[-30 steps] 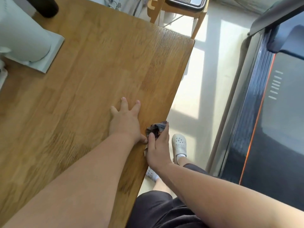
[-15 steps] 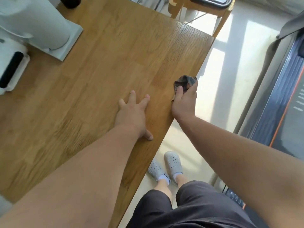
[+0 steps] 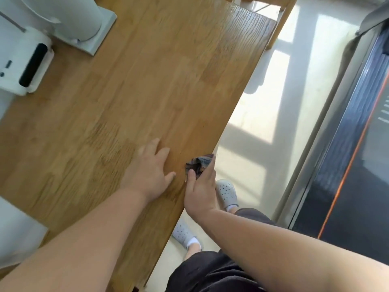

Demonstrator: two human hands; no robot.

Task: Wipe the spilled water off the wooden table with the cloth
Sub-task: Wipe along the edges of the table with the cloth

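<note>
my left fingers [image 3: 154, 147] spread flat on bench [image 3: 147, 81] | my right fingers [image 3: 191, 177] pinching cloth [image 3: 200, 163] at right edge | risk: wad may slip off the edge, leaving water

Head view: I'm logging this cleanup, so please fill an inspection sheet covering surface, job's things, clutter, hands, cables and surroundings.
Surface: wooden table, no puddle can be made out.
Job's things: cloth, bunched at the table's right edge.
Clutter: white device and pale cylinder on a base, far left.
Hands: left hand flat on the table; right hand pinches the cloth.
Cables: nothing seen.
Surroundings: sunlit floor, treadmill at right, wooden furniture leg beyond the table.
</note>
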